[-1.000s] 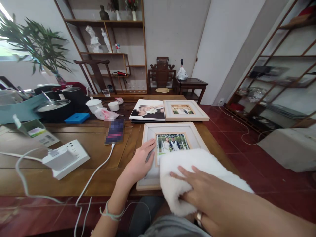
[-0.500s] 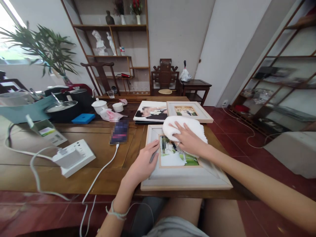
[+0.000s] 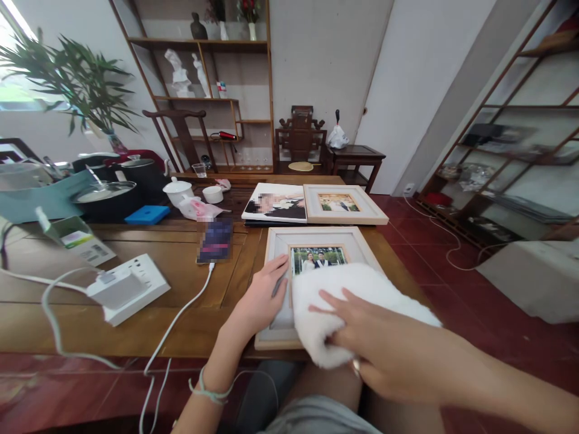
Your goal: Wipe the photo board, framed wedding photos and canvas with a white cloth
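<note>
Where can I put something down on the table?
Bare wood lies between the power strip and the phone, and along the near edge beside the left hand. Pots crowd the far left; frames fill the right.

Phone [image 3: 215, 240], power strip [image 3: 129, 288] and pots [image 3: 106, 199] sit on the table [image 3: 181, 265]

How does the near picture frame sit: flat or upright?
Flat, face up. The picture frame lies on the table; the left hand rests on its border, the right hand holds a white cloth on it.
</note>
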Action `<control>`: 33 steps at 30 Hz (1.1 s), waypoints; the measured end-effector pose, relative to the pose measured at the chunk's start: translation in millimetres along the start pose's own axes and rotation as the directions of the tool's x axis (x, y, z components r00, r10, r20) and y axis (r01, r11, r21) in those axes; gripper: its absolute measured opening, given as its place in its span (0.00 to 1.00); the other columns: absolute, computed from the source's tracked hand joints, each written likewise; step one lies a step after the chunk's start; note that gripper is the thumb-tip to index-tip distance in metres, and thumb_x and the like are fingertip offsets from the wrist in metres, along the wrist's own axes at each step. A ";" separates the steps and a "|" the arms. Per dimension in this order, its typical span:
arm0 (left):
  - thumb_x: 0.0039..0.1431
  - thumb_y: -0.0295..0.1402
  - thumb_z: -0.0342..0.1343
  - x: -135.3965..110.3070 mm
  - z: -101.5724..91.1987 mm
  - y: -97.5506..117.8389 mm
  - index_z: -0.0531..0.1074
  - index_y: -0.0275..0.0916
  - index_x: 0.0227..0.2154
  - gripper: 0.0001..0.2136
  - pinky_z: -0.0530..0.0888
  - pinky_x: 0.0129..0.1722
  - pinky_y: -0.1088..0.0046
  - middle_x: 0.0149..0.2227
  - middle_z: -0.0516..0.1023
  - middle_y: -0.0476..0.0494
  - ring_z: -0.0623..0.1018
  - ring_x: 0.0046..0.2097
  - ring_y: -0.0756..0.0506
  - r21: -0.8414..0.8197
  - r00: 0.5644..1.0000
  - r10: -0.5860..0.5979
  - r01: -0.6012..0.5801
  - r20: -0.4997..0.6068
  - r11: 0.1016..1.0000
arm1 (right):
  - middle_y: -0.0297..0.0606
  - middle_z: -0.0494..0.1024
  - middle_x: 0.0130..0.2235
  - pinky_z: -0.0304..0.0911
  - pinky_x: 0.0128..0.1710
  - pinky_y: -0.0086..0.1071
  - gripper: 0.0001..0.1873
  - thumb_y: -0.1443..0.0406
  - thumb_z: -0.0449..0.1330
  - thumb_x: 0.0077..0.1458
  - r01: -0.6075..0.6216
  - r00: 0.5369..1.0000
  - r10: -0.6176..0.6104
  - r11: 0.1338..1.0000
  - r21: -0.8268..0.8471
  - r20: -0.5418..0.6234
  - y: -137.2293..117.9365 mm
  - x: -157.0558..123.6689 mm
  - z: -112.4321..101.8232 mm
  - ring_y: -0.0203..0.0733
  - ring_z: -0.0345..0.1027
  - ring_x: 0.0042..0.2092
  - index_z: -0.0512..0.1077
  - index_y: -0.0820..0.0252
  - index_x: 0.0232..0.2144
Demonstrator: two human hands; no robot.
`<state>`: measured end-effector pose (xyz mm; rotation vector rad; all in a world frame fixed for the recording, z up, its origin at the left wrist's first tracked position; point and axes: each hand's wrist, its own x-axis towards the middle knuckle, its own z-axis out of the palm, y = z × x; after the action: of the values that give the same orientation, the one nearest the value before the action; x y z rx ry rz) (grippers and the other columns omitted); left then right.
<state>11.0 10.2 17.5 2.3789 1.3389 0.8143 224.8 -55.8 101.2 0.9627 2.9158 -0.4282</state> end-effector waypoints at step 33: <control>0.65 0.36 0.39 0.3 0.2 4.5 0.60 0.33 0.57 0.21 0.64 0.58 0.62 0.58 0.68 0.35 0.68 0.58 0.42 -0.200 0.988 -0.116 0.094 -0.101 0.975 | 0.55 0.54 0.63 0.42 0.58 0.63 0.18 0.71 0.53 0.48 -0.006 1.000 0.006 0.997 -0.082 0.002 -21.4 33.6 21.4 0.64 0.38 0.64 0.75 0.69 0.41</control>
<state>14.4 8.1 19.7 2.1220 1.3474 1.0121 184.1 -58.8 81.7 0.9594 2.9018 -0.3071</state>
